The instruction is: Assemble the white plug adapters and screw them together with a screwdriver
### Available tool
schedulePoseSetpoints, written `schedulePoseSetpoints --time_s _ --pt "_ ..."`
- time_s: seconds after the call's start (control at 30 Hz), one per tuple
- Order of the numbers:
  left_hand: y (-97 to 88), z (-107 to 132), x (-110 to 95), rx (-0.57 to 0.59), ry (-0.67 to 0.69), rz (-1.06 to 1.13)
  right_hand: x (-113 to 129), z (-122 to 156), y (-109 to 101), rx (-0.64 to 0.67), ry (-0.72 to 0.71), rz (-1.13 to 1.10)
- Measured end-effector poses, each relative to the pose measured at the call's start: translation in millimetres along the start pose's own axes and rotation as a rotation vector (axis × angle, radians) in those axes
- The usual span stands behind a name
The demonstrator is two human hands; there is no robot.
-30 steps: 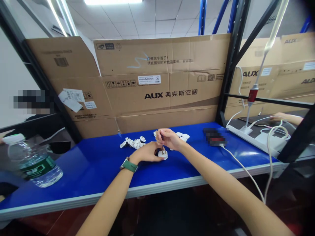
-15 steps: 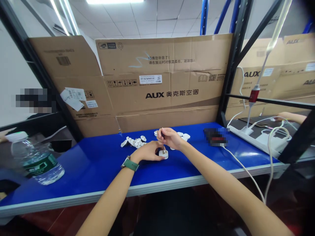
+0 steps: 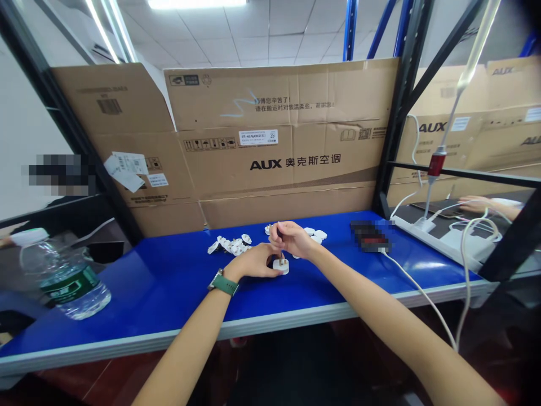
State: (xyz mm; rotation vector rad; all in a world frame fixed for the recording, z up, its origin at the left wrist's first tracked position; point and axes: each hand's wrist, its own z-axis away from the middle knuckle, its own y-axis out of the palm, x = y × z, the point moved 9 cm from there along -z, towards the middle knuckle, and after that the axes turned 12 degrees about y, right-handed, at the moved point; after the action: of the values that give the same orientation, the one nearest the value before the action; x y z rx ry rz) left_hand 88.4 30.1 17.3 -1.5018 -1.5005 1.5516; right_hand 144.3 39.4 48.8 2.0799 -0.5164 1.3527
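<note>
Little has moved since the earlier frame: both working hands keep their pose over the same spot, while another person's hand (image 3: 477, 204), past the rack at the far right, has slid a bit leftward. At the middle of the bench (image 3: 169, 282), the white plug piece (image 3: 280, 269) lies with its metal pins up. The left hand (image 3: 256, 261) grips it, narrow, thumb at the near edge and fingers curled behind. The right hand (image 3: 291, 237) is closed on a slim tool (image 3: 281, 255) held roughly upright, its tip down at the plug piece; whether it sits in a screw is too small to tell. I judge the step in hand to be turning the tool there. The next move seems to call for a firm left hold and a tool kept straight, as a tilt could let the tip slip.

Blue and glossy, the bench carries 2 groups of white parts: a heap (image 3: 234, 247) behind the left hand, and a few flat pieces (image 3: 318, 234) beyond the right forearm. A dark device (image 3: 372, 237) with a white cable (image 3: 418, 285) lies to the right; a water bottle (image 3: 70, 287) stands at the left. Printed cardboard (image 3: 296, 113) walls the back, under a lit ceiling lamp (image 3: 196, 3).
</note>
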Motion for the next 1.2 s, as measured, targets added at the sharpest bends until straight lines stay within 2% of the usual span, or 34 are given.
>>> schedulePoseSetpoints --time_s 0.23,0.47,0.7,1.2 --pt "-0.7 0.5 -0.2 -0.003 -0.002 -0.002 -2.0 -0.6 -3.2 -0.023 0.005 0.018" --pt "-0.9 -0.4 -3.7 0.003 0.017 0.011 1.1 1.3 4.1 0.028 -0.001 0.012" --pt "-1.1 -0.1 -2.7 -0.001 0.017 -0.002 0.4 0.5 -1.4 -0.023 0.004 0.026" --pt "-0.6 -0.6 -3.3 -0.002 0.02 -0.004 -1.4 -0.3 0.9 -0.013 0.014 -0.003"
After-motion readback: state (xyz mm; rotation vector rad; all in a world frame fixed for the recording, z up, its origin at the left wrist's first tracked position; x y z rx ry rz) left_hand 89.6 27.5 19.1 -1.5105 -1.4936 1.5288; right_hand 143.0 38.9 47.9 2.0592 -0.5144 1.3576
